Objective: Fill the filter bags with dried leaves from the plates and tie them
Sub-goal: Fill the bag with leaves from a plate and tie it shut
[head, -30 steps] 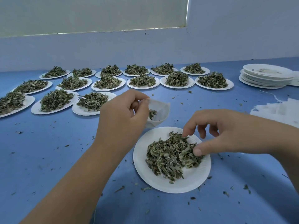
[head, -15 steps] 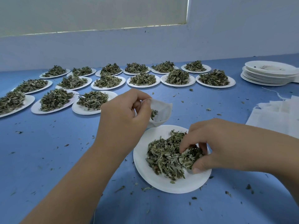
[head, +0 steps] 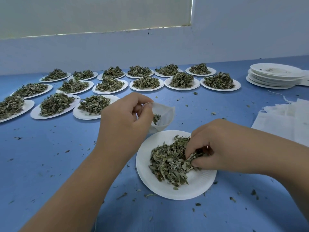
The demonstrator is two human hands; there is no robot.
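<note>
My left hand [head: 124,124] pinches the rim of a white filter bag [head: 164,114] and holds it open above the far edge of a white paper plate [head: 187,188]. A few dried leaves lie inside the bag. The plate carries a heap of dried leaves [head: 168,162]. My right hand [head: 215,148] is down in the right side of that heap, its fingers and thumb curled round a clump of leaves.
Several white plates of dried leaves [head: 143,82] stand in rows across the back and left of the blue table [head: 50,156]. A stack of empty plates [head: 274,76] sits at the far right. Flat white filter bags [head: 284,118] lie at the right edge. Leaf crumbs are scattered around.
My right hand has come down from above the plate into the heap and closed its fingers on a clump of leaves. My left hand has kept the bag in place.
</note>
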